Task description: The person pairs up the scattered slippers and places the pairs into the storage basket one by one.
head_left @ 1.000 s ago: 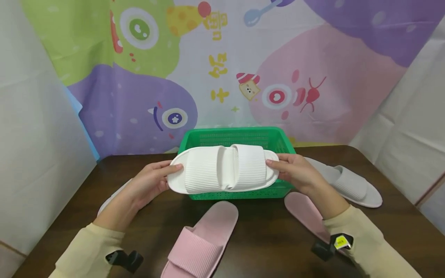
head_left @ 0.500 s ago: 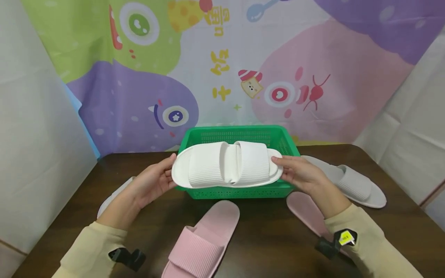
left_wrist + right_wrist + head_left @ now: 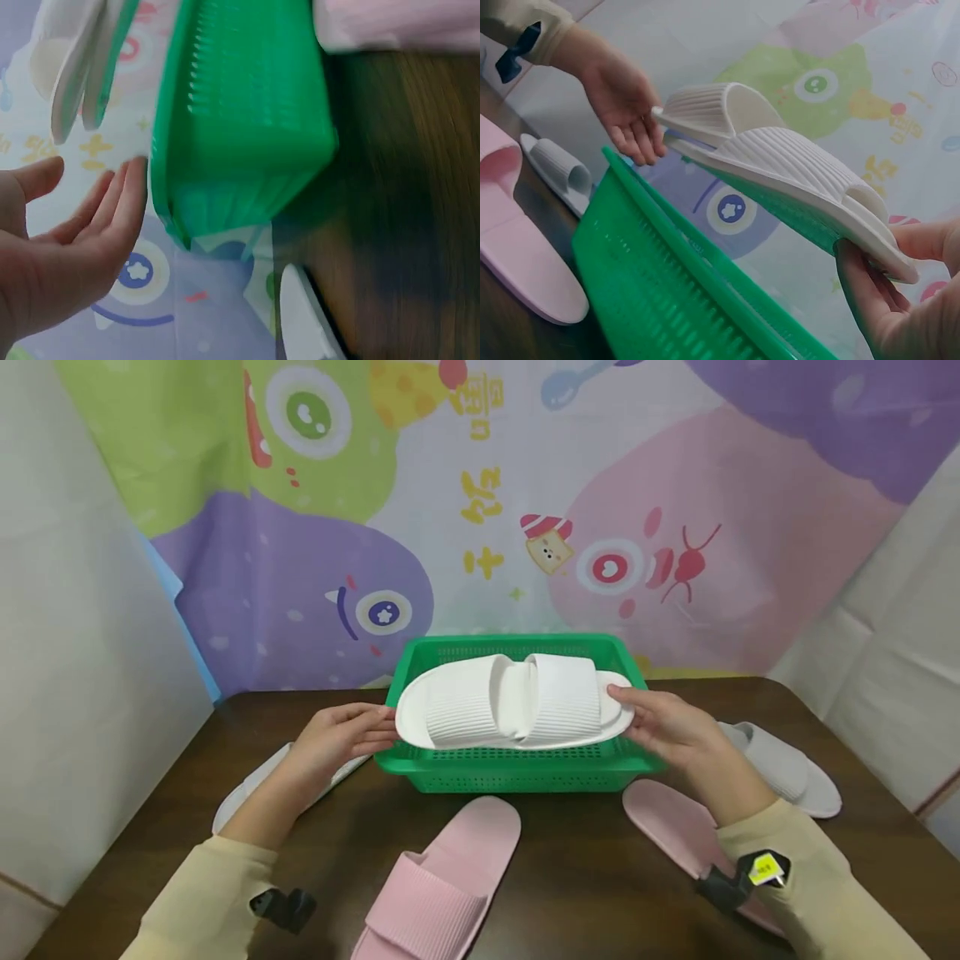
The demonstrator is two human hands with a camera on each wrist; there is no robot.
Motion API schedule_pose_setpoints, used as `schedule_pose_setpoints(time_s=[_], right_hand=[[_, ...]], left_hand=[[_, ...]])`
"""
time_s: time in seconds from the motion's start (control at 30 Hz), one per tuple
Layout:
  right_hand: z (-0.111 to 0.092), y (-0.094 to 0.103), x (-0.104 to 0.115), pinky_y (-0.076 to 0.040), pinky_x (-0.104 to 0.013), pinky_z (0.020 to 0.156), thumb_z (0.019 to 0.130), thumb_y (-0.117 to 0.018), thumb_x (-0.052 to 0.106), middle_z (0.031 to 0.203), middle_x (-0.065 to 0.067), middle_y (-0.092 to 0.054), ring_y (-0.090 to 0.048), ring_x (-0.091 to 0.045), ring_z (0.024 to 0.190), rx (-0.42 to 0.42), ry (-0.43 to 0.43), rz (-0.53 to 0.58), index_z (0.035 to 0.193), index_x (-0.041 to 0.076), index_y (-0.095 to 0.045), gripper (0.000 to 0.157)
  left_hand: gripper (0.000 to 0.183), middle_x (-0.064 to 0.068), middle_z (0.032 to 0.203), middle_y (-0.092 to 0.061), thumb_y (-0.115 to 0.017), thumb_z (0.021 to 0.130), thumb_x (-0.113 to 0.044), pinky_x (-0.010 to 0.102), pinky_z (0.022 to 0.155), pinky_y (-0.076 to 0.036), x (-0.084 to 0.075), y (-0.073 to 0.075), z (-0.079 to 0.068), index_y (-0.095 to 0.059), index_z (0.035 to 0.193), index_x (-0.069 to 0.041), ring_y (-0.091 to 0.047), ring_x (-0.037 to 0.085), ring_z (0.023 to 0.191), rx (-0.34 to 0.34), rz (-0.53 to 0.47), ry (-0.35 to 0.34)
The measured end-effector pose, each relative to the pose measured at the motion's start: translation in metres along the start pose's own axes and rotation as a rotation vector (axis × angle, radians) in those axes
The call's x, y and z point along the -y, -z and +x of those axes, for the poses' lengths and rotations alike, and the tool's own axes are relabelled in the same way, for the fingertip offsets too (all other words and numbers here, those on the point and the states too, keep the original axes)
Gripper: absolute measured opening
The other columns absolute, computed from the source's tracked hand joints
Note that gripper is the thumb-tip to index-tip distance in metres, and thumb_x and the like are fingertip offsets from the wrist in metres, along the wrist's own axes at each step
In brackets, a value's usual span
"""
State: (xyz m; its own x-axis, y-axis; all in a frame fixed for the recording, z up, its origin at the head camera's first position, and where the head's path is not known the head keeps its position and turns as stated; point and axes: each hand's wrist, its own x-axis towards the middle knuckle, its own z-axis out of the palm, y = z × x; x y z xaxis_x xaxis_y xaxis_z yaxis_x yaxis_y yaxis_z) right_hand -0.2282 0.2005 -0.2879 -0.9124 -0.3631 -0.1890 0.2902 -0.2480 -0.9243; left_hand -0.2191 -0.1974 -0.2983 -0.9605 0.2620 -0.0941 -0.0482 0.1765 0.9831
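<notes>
A pair of white ribbed slippers (image 3: 551, 697), nested together, hangs above the green basket (image 3: 517, 781). My right hand (image 3: 678, 727) pinches their right end, thumb on top and fingers underneath, as the right wrist view shows. Beside their left end my left hand (image 3: 341, 735) has its fingers stretched out. In the left wrist view a gap separates that hand (image 3: 82, 247) from the slippers (image 3: 86, 82). The basket's inside is partly hidden behind the slippers.
One pink slipper (image 3: 435, 893) lies in front of the basket, another pink slipper (image 3: 675, 827) under my right forearm. A light grey slipper (image 3: 787, 768) lies on the right, and a pale slipper (image 3: 258, 781) on the left, partly behind my left arm. A printed cloth (image 3: 487, 602) hangs behind.
The white slippers have shifted right and slightly up with my right hand. My left hand has let go of their left end, and its fingers have straightened.
</notes>
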Motion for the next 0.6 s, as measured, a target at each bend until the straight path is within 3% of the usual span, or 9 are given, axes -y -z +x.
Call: schedule_pose_setpoints(time_s=[0.13,0.27,0.4,0.6], right_hand=[[-0.001,0.003,0.005,-0.056,-0.020,0.082,0.096,-0.056,0.016,0.103,0.004,-0.065,-0.064,-0.008,0.092,-0.028,-0.025,0.058,0.130,0.008,-0.037,0.040],[0.002,0.004,0.014,-0.057,-0.022,0.080,0.095,-0.059,0.016,0.100,0.003,-0.067,-0.067,-0.009,0.090,-0.051,-0.037,0.098,0.127,0.010,-0.038,0.039],[0.008,0.004,0.024,-0.057,-0.022,0.078,0.094,-0.059,0.014,0.098,0.002,-0.067,-0.067,-0.009,0.088,-0.069,-0.037,0.097,0.126,0.009,-0.039,0.038],[0.016,-0.001,0.032,-0.058,-0.025,0.078,0.093,-0.062,0.013,0.098,0.001,-0.067,-0.068,-0.011,0.088,-0.083,-0.058,0.119,0.129,0.011,-0.039,0.043]], left_hand=[[0.048,0.019,0.122,-0.065,-0.054,0.097,-0.033,0.032,0.095,-0.053,0.004,0.000,0.001,-0.054,0.130,0.003,-0.067,0.019,0.107,-0.157,0.265,-0.010],[0.039,0.018,0.125,-0.064,-0.056,0.097,-0.032,0.045,0.101,-0.048,0.006,0.000,0.004,-0.061,0.124,-0.004,-0.063,0.031,0.114,-0.258,0.413,-0.006],[0.036,0.018,0.124,-0.064,-0.056,0.096,-0.030,0.048,0.099,-0.048,0.009,0.002,0.009,-0.062,0.122,-0.006,-0.063,0.033,0.112,-0.287,0.468,-0.004],[0.038,0.020,0.126,-0.062,-0.056,0.096,-0.028,0.047,0.099,-0.048,0.016,0.006,0.013,-0.060,0.125,-0.004,-0.063,0.034,0.113,-0.288,0.443,0.040]])
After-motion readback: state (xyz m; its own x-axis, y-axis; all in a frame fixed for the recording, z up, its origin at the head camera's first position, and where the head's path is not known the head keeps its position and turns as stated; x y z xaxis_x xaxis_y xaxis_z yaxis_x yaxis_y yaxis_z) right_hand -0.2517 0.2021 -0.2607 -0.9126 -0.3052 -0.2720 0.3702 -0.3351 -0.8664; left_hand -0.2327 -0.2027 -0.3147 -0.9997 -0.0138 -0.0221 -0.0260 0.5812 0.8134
